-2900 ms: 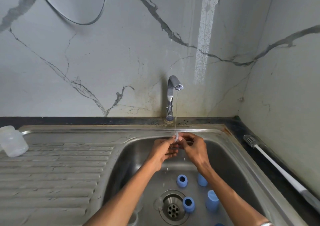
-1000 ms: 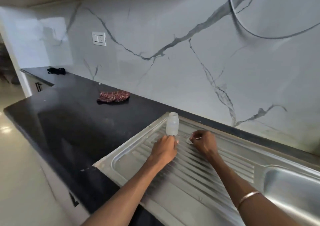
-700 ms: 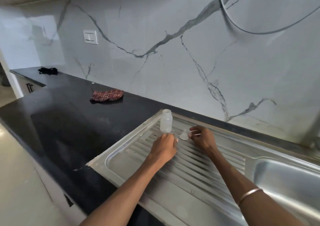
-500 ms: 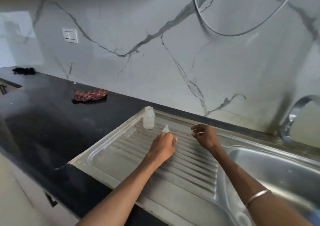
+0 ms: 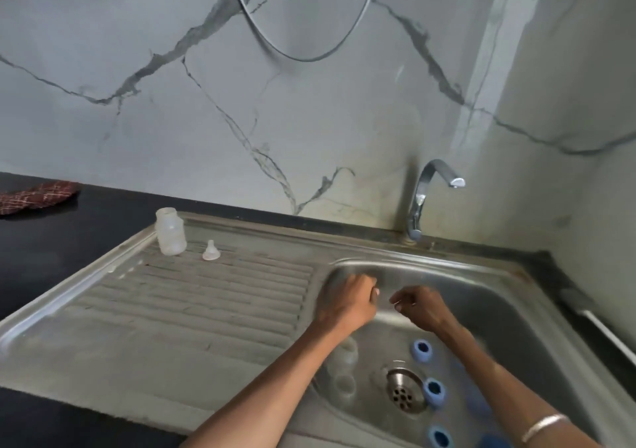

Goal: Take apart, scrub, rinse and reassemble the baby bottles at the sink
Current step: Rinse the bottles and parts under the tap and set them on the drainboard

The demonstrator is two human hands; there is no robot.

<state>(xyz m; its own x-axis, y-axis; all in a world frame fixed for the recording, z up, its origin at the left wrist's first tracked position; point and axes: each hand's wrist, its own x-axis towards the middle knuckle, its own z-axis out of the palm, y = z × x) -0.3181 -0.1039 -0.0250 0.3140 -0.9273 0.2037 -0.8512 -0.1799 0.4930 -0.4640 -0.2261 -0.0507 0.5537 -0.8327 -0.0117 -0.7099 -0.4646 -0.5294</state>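
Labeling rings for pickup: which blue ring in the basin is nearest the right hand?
The blue ring farthest up the basin, above the drain, just below the right hand. The other rings lie lower, beside and below the drain.

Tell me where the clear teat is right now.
The clear teat stands on the drainboard at far left, just right of the clear bottle, apart from both hands.
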